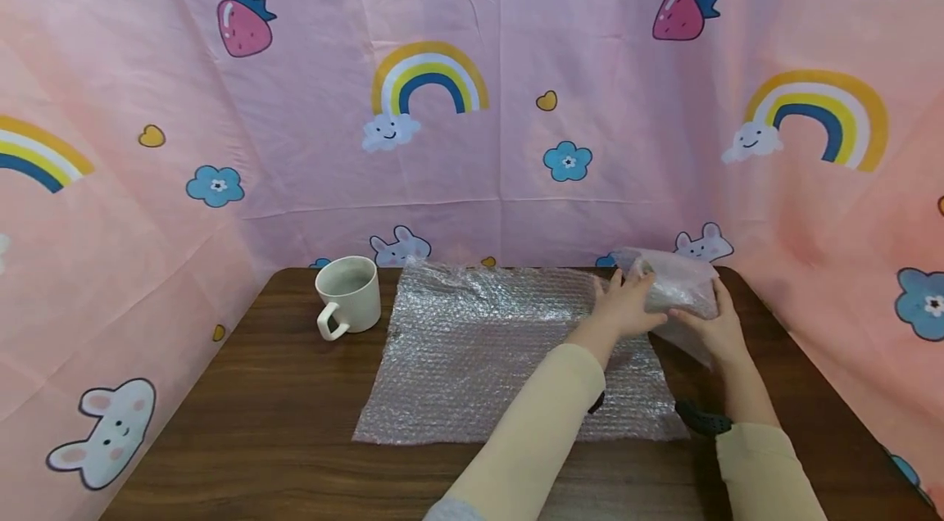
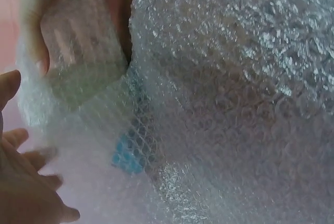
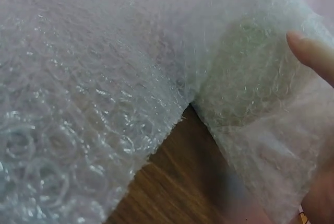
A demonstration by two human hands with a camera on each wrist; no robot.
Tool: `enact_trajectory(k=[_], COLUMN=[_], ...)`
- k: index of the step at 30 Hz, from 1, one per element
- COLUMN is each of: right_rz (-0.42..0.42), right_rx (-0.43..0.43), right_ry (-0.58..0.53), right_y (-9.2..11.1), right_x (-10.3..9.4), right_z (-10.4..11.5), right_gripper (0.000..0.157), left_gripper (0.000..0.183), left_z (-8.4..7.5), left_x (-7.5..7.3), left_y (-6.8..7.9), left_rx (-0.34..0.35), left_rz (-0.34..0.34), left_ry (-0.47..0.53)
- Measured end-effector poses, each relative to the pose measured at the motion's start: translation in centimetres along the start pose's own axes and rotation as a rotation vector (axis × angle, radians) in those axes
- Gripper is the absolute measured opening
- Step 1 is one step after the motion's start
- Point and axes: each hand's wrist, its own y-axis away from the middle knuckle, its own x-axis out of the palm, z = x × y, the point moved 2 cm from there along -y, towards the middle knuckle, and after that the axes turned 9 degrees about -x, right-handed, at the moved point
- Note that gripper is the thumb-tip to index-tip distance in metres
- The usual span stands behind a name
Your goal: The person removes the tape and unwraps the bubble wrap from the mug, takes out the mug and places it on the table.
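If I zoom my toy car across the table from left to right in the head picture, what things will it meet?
White mug → flat sheet of bubble wrap → left hand → bubble-wrapped bundle → right hand.

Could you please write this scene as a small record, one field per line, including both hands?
Table: dark brown, wood-grained
Bubble wrap sheet: spread on the table
Mug: pale, upright, left of the bubble wrap sheet
Wrapped bundle: far right; greenish thing inside, identity unclear
Left hand: fingers spread, at the wrapped bundle
Right hand: holds the wrapped bundle
Backdrop: pinkish cloth, printed rainbows and strawberries
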Motion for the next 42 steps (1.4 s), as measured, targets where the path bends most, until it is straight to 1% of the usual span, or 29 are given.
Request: enact_trajectory(k=[6, 13, 19, 23, 28, 33, 37, 38, 41, 42], right_rz=[-0.017, -0.018, -0.016, -0.023, -0.032, -0.05, -0.081, -0.082, -0.095, -0.096], right_rx=[-0.001, -0.012, -0.012, -0.019, -0.054, -0.079, -0.092, -0.086, -0.068, -0.065], right_ry=[-0.043, -0.02, 0.007, 0.016, -0.005, -0.013, 0.012, -0.026, -0.028, -0.05], right_y=[0.0, -0.1, -0.1, 0.2, 0.1, -0.3, -0.6, -0.7, -0.7, -0.7], right_x=[0.0, 0.3, 0.4, 0.2, 0.1, -0.4, -0.8, -0.9, -1.2, -1.2], right_z=[0.2, 0.5, 0.5, 0.7, 1.6, 2.9, 4.0, 4.3, 5.1, 5.3], right_gripper=[0.105, 0.098, 0.099, 0.097, 0.092, 0.088, 0.09, 0.09, 0.092, 0.092], left_gripper=[0.075, 0.077, 0.077, 0.077, 0.077, 0.078, 0.077, 0.077, 0.075, 0.074], left_z=[-0.3, 0.1, 0.1, 0.1, 0.1, -0.2, -0.5, -0.6, -0.6, -0.7], left_x=[0.6, -0.1, -0.5, -0.4, -0.4, -0.6, -0.8, -0.9, -0.9, -1.0], left_y=[0.2, 0.4, 0.8, 1.0, 0.9, 0.5, 0.3, 0.3, 0.2, 0.2], left_rx=[-0.022, -0.023, -0.029, -0.019, -0.005, 0.02, 0.046, 0.053, 0.083, 0.093], left_rz=[0.009, 0.032, 0.049, 0.048, 0.025, -0.016, -0.045, -0.052, -0.078, -0.088], left_ry=[0.025, 0.089, 0.165, 0.186, 0.184, 0.204, 0.254, 0.265, 0.311, 0.323])
